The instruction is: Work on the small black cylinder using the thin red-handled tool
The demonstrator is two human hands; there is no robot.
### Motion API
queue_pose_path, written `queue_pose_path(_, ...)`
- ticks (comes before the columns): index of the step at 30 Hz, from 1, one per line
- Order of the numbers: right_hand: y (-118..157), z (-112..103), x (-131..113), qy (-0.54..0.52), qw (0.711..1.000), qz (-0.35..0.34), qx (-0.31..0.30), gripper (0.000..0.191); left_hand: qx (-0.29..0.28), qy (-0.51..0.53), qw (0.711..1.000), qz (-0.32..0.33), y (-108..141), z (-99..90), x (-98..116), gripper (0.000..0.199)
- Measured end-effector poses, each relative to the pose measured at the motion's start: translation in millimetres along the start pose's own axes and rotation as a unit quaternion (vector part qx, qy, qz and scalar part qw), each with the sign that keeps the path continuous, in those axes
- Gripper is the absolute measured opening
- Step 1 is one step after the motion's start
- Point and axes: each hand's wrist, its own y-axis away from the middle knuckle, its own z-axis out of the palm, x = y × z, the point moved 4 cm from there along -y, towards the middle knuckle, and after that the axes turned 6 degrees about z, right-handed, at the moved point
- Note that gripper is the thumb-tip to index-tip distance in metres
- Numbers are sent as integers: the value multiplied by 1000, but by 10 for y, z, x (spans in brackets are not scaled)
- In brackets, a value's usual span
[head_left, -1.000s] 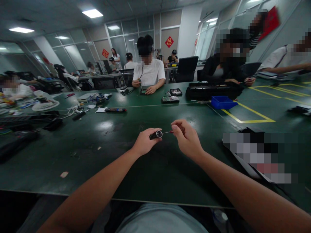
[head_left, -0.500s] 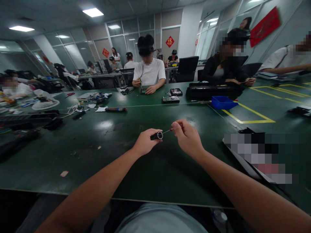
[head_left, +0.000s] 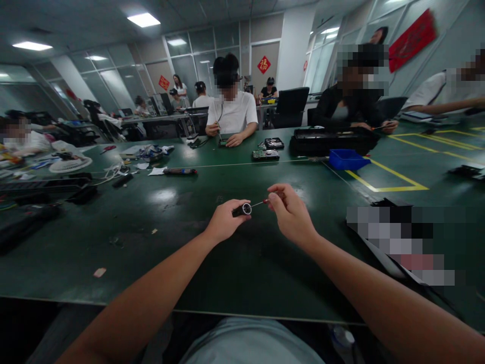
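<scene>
Over the middle of the green table (head_left: 151,263), my left hand (head_left: 223,221) grips a short black cylinder (head_left: 240,210) whose round, silvery-rimmed end faces me. My right hand (head_left: 291,215) is closed around a screwdriver with a reddish handle (head_left: 266,201). Its thin metal shaft (head_left: 257,203) points left and its tip meets the rim of the cylinder's end. Whether the tip is inside the cylinder or only against it, I cannot tell. Both hands are held above the tabletop, a short gap apart.
A blue tray (head_left: 346,160) and a long black unit (head_left: 326,141) lie at the back right. Circuit-board parts (head_left: 265,154) sit beyond my hands, near a person in white (head_left: 232,114). A dark pen-like tool (head_left: 180,171) and cables (head_left: 113,172) are at the left.
The cylinder has shifted slightly left and up with my left hand. My right hand and the screwdriver have barely moved, and both grips are kept.
</scene>
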Motion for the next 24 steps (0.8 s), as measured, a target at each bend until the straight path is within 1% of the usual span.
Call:
queue_pose_path(6, -55, 38, 140, -124, 990, 61, 10, 26, 13, 2, 1000, 5, -15, -15, -22, 43)
queue_pose_path(9, -80, 62, 248, -193, 975, 104, 22, 26, 16, 6, 1000, 14, -25, -23, -34, 43)
queue_pose_path(13, -132, 87, 406, -247, 955, 161, 27, 27, 10, 9, 1000, 24, -42, -41, -33, 42)
queue_pose_path(16, -177, 107, 477, -283, 939, 195, 3, 29, 2, 4, 1000, 28, -46, -39, -12, 42)
queue_pose_path(19, -197, 72, 465, -287, 939, 185, 25, 27, -10, 0, 1000, 25, -39, -22, 12, 42)
queue_pose_path(22, -181, 17, 402, -250, 955, 148, 64, 25, -9, -6, 1000, 15, -32, -23, 27, 42)
queue_pose_path(24, -164, -4, 351, -213, 967, 114, 73, 24, -6, -8, 1000, 9, -33, -32, 32, 42)
